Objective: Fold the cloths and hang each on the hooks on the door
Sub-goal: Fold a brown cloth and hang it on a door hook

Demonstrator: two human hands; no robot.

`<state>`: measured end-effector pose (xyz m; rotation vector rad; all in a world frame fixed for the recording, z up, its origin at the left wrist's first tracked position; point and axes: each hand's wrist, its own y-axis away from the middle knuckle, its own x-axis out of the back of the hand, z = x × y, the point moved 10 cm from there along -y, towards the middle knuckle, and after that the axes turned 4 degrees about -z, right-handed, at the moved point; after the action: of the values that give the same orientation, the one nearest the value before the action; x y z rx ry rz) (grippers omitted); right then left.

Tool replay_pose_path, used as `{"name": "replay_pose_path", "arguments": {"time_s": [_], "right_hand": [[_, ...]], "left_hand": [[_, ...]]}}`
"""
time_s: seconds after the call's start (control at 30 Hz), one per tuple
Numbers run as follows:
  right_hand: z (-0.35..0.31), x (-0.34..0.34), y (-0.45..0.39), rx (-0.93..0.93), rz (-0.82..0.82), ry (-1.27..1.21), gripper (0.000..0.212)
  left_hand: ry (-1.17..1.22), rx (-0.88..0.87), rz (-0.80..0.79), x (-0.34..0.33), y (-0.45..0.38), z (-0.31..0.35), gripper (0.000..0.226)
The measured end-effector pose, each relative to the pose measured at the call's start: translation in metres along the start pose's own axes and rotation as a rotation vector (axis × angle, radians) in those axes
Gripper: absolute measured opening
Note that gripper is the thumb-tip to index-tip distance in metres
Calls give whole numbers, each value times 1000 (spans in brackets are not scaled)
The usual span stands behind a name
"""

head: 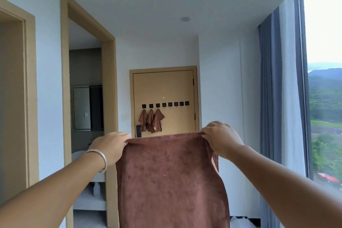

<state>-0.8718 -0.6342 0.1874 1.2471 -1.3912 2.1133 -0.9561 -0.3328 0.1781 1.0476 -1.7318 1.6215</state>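
Fingers (204, 134) on unlabelled brown cloth (170, 177)

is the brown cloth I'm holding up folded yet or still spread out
Spread out: the brown cloth hangs flat, left hand and right hand pinching its top corners.

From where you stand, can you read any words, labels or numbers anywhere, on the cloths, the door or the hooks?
None can be read.
Hanging cloth: a small pale tag near its lower edge, too small to read.
Hooks: plain dark squares, no lettering visible.
Door: no sign.
Held cloth: plain brown, gripped by the left hand and right hand.
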Motion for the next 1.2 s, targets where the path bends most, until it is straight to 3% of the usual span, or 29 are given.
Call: {"name": "replay_pose_path", "arguments": {"time_s": [0.6, 1.2], "right_hand": [[98, -152, -166, 17, -35, -65, 34], [112, -300, -396, 3, -4, -6, 30]], "left_hand": [[-109, 46, 53, -109, -191, 17, 19], [-109, 5, 144, -272, -408, -86, 16]]}}
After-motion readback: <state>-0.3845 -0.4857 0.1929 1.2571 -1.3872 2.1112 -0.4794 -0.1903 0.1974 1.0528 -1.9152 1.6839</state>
